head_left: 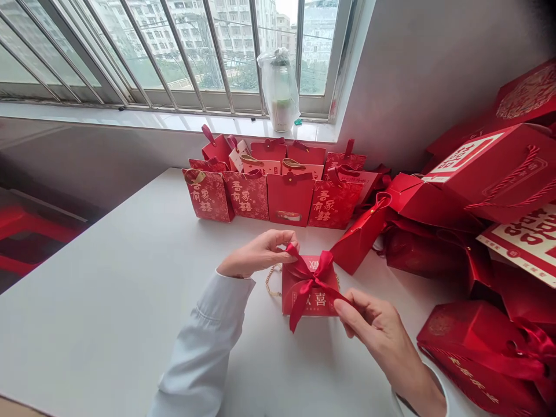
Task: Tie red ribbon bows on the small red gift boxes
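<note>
A small red gift box (291, 292) with pale printed characters rests on the white table in front of me. Across its top a red satin ribbon (313, 279) is tied in a bow. My left hand (264, 252) pinches the bow's left loop between thumb and fingers. With thumb and fingers closed, my right hand (376, 324) grips a ribbon tail at the box's right corner. A twisted gold cord handle (270, 284) sticks out on the box's left side, and a bit of cord shows on the right.
Rows of red gift bags (290, 194) stand along the back of the white table (130, 289). Red boxes and bags (478, 341) pile up on the right, one bag (362, 234) leaning near the bow. A bagged cup (281, 98) stands on the windowsill.
</note>
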Demonstrator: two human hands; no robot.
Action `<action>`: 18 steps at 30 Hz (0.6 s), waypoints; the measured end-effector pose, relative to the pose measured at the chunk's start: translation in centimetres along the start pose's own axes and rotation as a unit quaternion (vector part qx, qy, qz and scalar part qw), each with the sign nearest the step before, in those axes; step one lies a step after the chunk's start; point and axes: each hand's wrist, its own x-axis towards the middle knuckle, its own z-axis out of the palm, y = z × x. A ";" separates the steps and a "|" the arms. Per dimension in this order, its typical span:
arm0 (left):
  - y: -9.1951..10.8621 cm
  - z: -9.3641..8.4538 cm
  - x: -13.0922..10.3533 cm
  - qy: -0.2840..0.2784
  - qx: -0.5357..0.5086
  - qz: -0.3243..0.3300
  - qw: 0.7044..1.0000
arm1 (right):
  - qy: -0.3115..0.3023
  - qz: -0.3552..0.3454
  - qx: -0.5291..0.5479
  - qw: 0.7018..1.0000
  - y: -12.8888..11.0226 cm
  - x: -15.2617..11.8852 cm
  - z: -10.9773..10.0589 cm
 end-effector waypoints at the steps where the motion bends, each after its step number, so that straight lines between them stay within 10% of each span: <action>1: 0.0 0.0 0.0 0.001 0.003 0.002 1.000 | -0.010 0.027 0.030 0.999 0.0 0.0 0.1; 18: -0.8 0.3 0.5 0.040 0.042 0.027 0.998 | -0.038 0.126 0.036 0.991 -0.4 -0.4 0.6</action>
